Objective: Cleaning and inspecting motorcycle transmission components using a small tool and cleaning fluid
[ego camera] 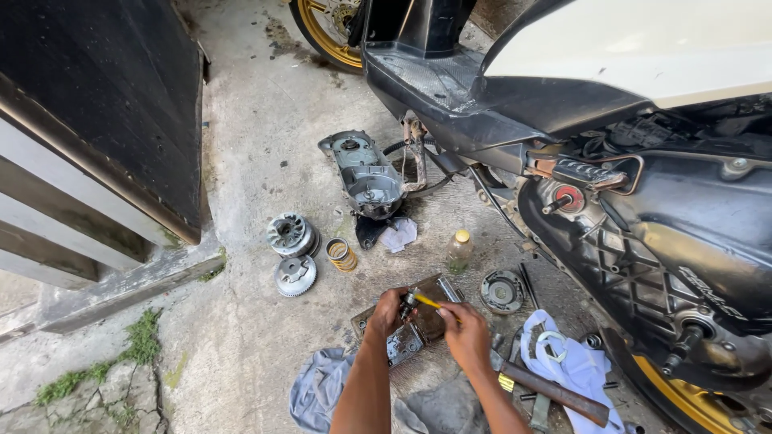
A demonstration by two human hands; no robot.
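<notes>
My left hand pinches a small metal part over a greasy flat metal tray on the concrete. My right hand holds a thin tool with a yellow handle, its tip at the small part in my left fingers. Both forearms reach in from the bottom edge. A grey metal plate lies under my left wrist.
A scooter with its transmission side open stands at right. On the floor lie the removed engine cover, two pulley halves, a gold-ringed part, a small bottle, a round clutch part, rags, a hammer. A dark wall is at left.
</notes>
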